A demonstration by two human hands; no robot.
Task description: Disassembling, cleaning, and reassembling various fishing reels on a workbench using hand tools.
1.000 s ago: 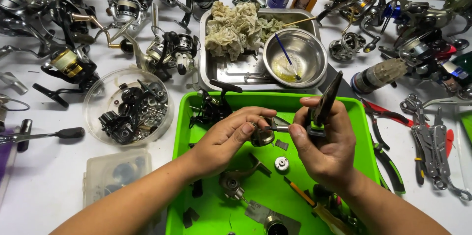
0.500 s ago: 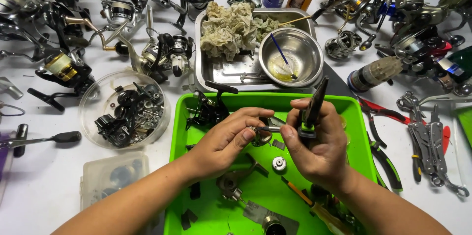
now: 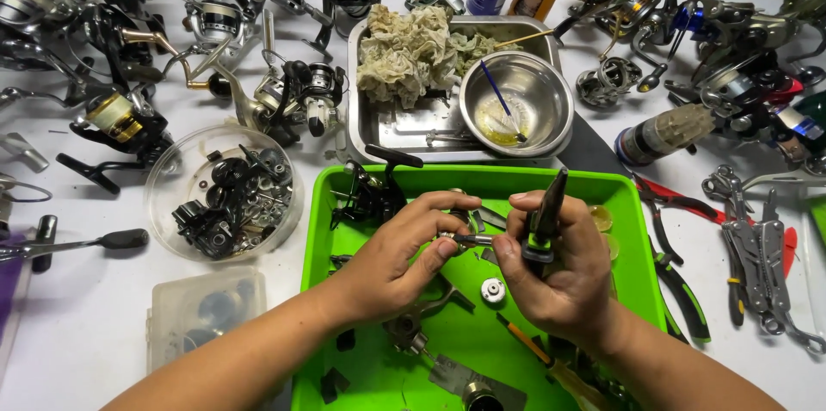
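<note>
Both my hands work over a bright green tray. My right hand grips a black tool with a green collar, its handle pointing up and away and its metal tip turned left. My left hand pinches a small metal reel part against that tip. A black fishing reel body lies at the tray's far left corner. A small white round part, a crank arm and an orange-handled tool lie in the tray near my wrists.
Behind the tray stands a steel pan with crumpled rags and a steel bowl. A clear bowl of small parts sits left. Several fishing reels crowd the back. Pliers and a multi-tool lie right.
My hands have stayed together over the tray, with only small shifts of the fingers and the tool. The camera has moved slightly.
</note>
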